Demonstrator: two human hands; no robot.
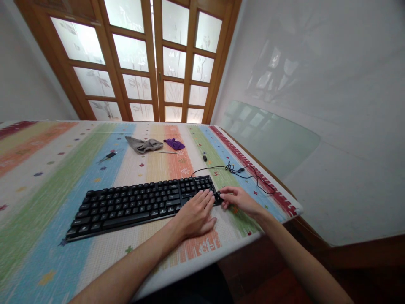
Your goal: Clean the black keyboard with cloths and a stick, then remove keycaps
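A black keyboard (pixel 126 207) lies at a slant on the striped tablecloth. My left hand (pixel 198 211) rests flat over its right end, fingers stretched out and covering part of the number pad. Beside that end, my right hand (pixel 237 199) has its thumb and fingertips pinched on a small black keycap (pixel 218 196) at the keyboard's edge. Whether this keycap is fully off the board cannot be made out. Beyond the keyboard, a small black piece (pixel 205 158), like another keycap, lies alone on the cloth.
The keyboard's black cable (pixel 232 168) lies loosely bundled toward the table's right edge. Farther back are a crumpled grey cloth (pixel 144 145) and a purple cloth pouch (pixel 174 144). A small black tool with thin wires (pixel 110 155) lies at left. A white wall (pixel 332 169) stands at right.
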